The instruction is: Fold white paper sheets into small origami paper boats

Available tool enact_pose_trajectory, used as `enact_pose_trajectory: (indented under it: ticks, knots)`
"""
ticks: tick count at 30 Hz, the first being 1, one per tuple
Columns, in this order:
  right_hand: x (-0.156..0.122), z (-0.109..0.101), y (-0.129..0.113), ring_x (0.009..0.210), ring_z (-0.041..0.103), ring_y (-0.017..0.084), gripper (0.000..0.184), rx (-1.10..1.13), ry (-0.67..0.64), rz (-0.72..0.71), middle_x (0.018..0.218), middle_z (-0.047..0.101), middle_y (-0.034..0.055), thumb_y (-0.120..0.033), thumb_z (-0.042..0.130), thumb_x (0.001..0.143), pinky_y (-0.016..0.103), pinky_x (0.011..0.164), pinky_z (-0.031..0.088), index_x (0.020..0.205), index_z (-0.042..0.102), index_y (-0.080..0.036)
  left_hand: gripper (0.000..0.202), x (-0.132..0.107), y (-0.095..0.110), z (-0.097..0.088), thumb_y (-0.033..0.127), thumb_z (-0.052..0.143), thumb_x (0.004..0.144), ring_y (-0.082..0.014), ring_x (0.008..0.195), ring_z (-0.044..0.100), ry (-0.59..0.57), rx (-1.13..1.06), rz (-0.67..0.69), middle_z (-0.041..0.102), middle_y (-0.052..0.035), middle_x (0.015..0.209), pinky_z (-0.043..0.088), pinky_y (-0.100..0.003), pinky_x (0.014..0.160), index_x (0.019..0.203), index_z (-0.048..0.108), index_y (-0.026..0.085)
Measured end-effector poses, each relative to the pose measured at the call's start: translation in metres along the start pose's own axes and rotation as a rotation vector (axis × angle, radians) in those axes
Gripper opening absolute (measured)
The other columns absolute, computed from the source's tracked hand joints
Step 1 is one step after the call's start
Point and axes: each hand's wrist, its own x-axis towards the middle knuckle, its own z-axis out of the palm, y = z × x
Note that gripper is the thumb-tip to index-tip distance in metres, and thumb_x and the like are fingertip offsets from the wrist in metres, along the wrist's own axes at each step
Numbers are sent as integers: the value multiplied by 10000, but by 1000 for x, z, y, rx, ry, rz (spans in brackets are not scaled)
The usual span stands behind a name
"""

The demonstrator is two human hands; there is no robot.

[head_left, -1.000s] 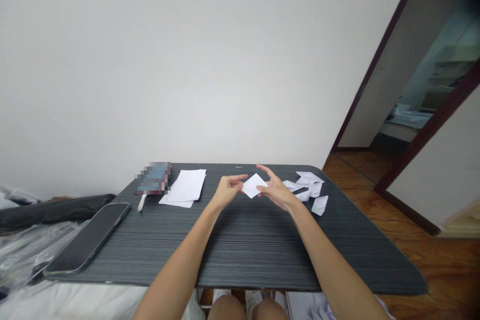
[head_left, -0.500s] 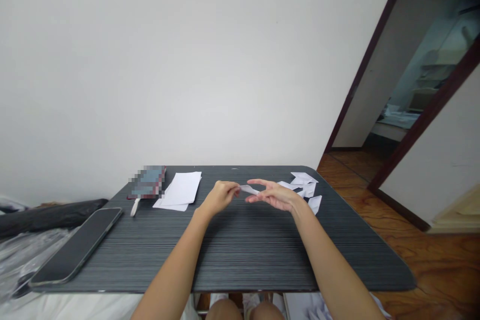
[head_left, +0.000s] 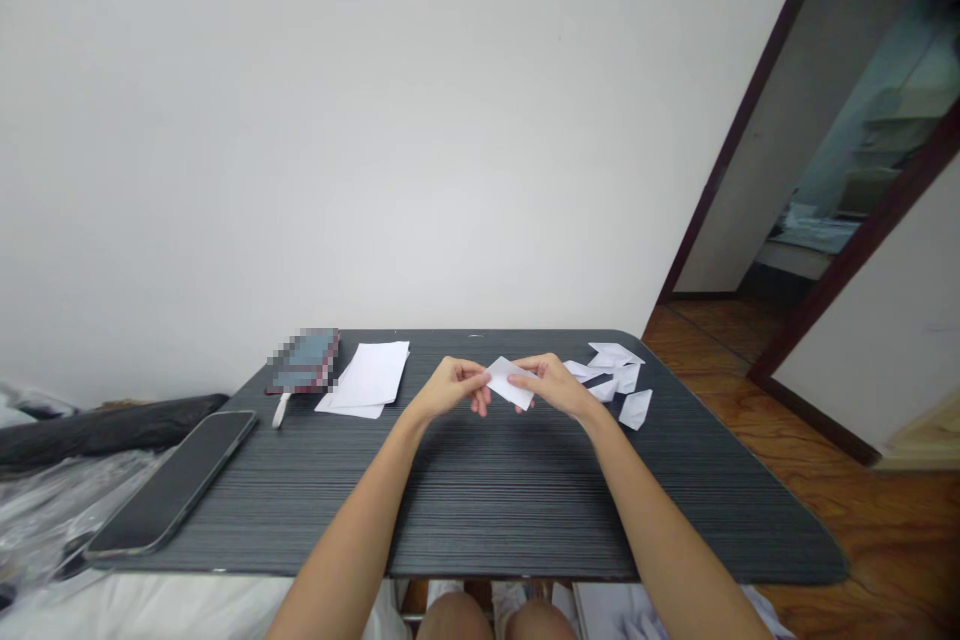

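Observation:
A small folded piece of white paper (head_left: 508, 380) is held up over the dark table, its flat face turned toward me. My left hand (head_left: 454, 388) pinches its left corner between thumb and fingers. On the other side, my right hand (head_left: 551, 384) grips the right part, thumb on top and fingers behind. Just right of that hand, several folded white paper pieces (head_left: 615, 375) lie loosely together on the table. To the left is a small stack of flat white sheets (head_left: 373, 376), slightly fanned.
The dark ribbed table (head_left: 510, 510) stands against a white wall. A large phone (head_left: 176, 485) lies at its left front edge. Behind it are a blurred-out device (head_left: 306, 360) and a white stick-like object (head_left: 281, 410). A doorway opens at the right.
My right hand has gone from spread fingers to gripping the paper. The paper has turned from nearly edge-on to showing its flat face. The view has shifted slightly.

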Motion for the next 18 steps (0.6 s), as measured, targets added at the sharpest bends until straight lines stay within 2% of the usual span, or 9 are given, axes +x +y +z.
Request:
enact_pose_trajectory:
  ticks: [4,9,13,18]
  knots:
    - [-1,-2,2,455,528,106,303,47,37,16,562,610,16,-295,556,686,214,439,390,916,630,-112,448,2,-3,0,444,453,752,-141,490,589,37,-189,-78,620,-115,542,433,-218,485,613,577,36]
    - [-1,-5,5,445,528,99,251,108,35,18,557,611,9,-190,546,652,201,422,384,872,651,-127,307,2,-5,0,342,586,684,-157,524,608,50,-303,-107,628,-99,588,443,-210,474,691,592,35]
    - [-1,-5,5,441,529,96,206,140,43,27,550,609,10,-159,530,628,196,420,382,782,661,-122,290,1,-3,-1,311,608,668,-148,526,608,43,-308,-120,632,-95,606,451,-204,479,747,599,31]
    - [-2,-4,3,440,528,94,164,95,58,47,512,589,-2,-135,513,620,197,441,388,708,651,-126,258,-1,3,0,288,601,674,-138,519,604,40,-226,-127,635,-89,593,451,-202,485,724,604,36]
